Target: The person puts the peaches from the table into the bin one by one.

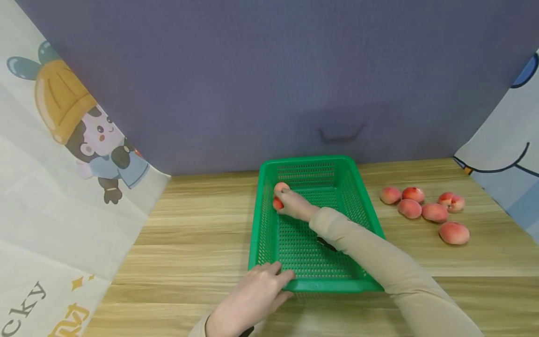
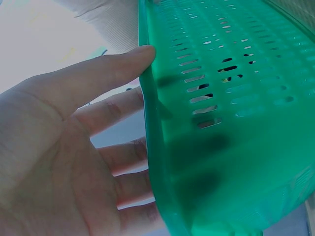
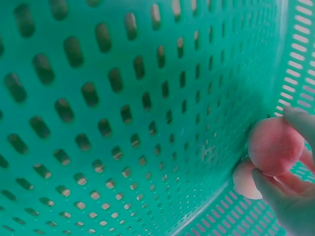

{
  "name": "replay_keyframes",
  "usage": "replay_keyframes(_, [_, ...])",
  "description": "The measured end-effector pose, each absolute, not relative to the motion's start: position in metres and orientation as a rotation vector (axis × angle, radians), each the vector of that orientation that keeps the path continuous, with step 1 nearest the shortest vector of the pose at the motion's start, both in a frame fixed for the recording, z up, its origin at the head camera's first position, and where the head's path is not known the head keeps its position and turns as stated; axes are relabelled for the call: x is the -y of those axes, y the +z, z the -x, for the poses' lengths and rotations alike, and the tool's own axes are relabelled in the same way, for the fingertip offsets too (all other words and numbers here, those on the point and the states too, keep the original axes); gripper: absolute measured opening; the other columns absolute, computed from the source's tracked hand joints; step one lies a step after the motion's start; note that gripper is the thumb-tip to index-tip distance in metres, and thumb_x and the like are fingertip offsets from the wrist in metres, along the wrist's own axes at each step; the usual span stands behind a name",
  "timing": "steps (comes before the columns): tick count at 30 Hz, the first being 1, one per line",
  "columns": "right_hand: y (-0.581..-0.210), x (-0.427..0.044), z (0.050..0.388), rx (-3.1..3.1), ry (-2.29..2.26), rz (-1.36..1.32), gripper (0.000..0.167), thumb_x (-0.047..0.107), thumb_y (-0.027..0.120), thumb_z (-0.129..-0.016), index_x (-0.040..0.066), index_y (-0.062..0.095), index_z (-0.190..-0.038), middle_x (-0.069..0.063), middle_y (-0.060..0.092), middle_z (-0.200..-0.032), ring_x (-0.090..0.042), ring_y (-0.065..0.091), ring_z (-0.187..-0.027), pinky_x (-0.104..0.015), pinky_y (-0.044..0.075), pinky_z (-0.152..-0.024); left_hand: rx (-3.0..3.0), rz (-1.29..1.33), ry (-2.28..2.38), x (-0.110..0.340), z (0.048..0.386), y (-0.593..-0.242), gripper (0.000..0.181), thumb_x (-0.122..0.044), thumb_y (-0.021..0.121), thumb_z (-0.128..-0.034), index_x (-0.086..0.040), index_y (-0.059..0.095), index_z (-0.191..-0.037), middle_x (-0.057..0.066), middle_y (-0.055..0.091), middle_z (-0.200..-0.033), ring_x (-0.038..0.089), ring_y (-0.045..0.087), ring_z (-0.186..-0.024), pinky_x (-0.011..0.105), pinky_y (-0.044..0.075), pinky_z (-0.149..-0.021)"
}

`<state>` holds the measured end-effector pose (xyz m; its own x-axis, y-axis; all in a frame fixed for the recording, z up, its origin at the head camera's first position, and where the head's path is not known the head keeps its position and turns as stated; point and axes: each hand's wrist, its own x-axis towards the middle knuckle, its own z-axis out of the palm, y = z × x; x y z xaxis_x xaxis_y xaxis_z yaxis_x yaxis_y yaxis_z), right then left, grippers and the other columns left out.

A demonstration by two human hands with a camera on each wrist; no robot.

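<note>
A green perforated plastic basket (image 1: 337, 284) stands on the wooden table. Its near left corner is where my left hand (image 1: 257, 288) grips the rim; in the left wrist view the thumb (image 2: 113, 69) lies against the edge and the other fingers pass behind it. Deep inside, by the left wall, my right hand (image 1: 296, 206) pinches a reddish peach (image 3: 275, 146) between thumb and fingers. A paler peach (image 3: 246, 179) lies right beside it, partly covered by the held one. Whether the held peach touches the basket floor, I cannot tell.
Several loose peaches (image 1: 410, 208) lie on the table to the right of the basket. Behind it rises a grey-blue panel (image 1: 236, 93). Printed white sheets hang at the left (image 1: 63, 210) and right.
</note>
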<state>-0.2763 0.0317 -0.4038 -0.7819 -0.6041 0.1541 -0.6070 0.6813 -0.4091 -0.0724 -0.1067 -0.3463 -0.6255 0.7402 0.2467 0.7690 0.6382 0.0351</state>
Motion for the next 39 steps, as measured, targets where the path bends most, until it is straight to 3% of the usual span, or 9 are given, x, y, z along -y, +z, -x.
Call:
replay_keyframes(25, [-0.402,-0.03,0.277,2.909,0.655,-1.048,0.043,0.015,0.072,-0.073,0.0,0.054,-0.11,-0.015,0.051,-0.099,-0.023,0.056,-0.083,-0.032,0.046,-0.069,2.683,1.246,-0.213,0.107,0.072,-0.344,0.024,-0.028,0.068,-0.0754,-0.015,0.062,-0.095,-0.003,0.055,-0.075,0.006,0.047,-0.057,0.016,0.035,-0.051])
replay_keyframes(33, [-0.39,-0.031,0.275,2.967,0.703,-1.014,0.045,0.016,0.068,-0.077,0.0,0.052,-0.116,-0.015,0.05,-0.111,-0.021,0.054,-0.089,-0.029,0.046,-0.07,2.683,1.247,-0.21,0.107,0.072,-0.344,0.024,-0.028,0.067,-0.0758,-0.015,0.062,-0.096,-0.003,0.056,-0.077,0.007,0.049,-0.06,0.016,0.037,-0.053])
replay_keyframes(39, [-0.374,-0.03,0.274,3.044,0.665,-0.996,0.042,0.014,0.063,-0.081,0.001,0.051,-0.119,-0.012,0.047,-0.121,-0.023,0.05,-0.1,-0.031,0.044,-0.077,2.694,1.25,-0.223,0.107,0.073,-0.344,0.023,-0.028,0.067,-0.076,-0.015,0.062,-0.094,-0.004,0.055,-0.075,0.006,0.048,-0.059,0.016,0.036,-0.052])
